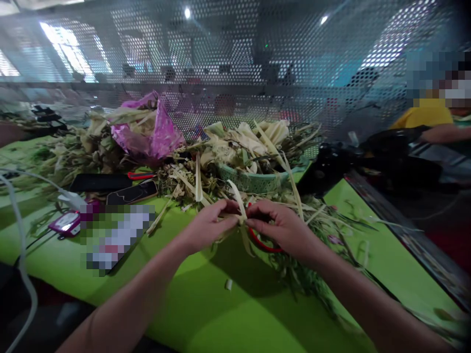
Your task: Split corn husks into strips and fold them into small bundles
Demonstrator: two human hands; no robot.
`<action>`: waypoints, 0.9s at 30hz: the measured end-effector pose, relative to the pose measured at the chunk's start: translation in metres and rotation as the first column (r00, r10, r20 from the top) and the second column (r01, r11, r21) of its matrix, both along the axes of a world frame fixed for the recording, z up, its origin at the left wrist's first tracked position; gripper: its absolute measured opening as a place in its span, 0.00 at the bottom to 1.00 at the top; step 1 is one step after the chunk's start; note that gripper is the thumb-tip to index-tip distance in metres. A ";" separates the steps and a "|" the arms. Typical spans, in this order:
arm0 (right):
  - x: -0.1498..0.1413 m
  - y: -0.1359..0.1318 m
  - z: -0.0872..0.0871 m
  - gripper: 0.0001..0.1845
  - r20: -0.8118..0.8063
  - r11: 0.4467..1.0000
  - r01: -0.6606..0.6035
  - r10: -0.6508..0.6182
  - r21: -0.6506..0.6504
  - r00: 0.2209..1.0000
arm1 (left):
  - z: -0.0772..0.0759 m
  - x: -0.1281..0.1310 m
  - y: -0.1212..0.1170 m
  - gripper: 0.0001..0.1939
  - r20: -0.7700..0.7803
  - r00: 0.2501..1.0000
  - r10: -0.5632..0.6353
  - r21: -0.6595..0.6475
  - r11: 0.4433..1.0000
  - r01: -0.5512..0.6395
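Both your left hand [209,224] and right hand [285,224] pinch the pale strip [239,197] inside the table's [206,299] near edge; uneven pulling could split it.

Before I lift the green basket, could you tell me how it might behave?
The green basket looks rigid, so it should hold its shape. The papery husks heaped in it look dry, so it is probably light for its size. Some overhang the rim and might spill.
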State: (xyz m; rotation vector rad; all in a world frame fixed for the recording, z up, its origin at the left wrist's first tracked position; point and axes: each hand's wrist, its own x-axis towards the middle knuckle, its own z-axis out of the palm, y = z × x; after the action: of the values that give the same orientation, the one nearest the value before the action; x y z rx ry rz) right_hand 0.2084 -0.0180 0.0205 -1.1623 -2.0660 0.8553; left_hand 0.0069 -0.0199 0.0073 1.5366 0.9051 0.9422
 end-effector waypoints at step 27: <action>-0.008 -0.009 -0.017 0.08 0.106 0.979 0.088 -0.109 0.181 0.988 | -0.022 0.010 0.001 0.04 0.064 0.998 0.001 -0.190 0.982 0.011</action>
State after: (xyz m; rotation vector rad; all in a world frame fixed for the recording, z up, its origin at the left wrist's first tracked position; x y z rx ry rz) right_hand 0.2006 -0.0271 0.0040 -1.2298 -2.1086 0.5575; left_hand 0.0169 -0.0185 -0.0144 1.3386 0.9181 0.8705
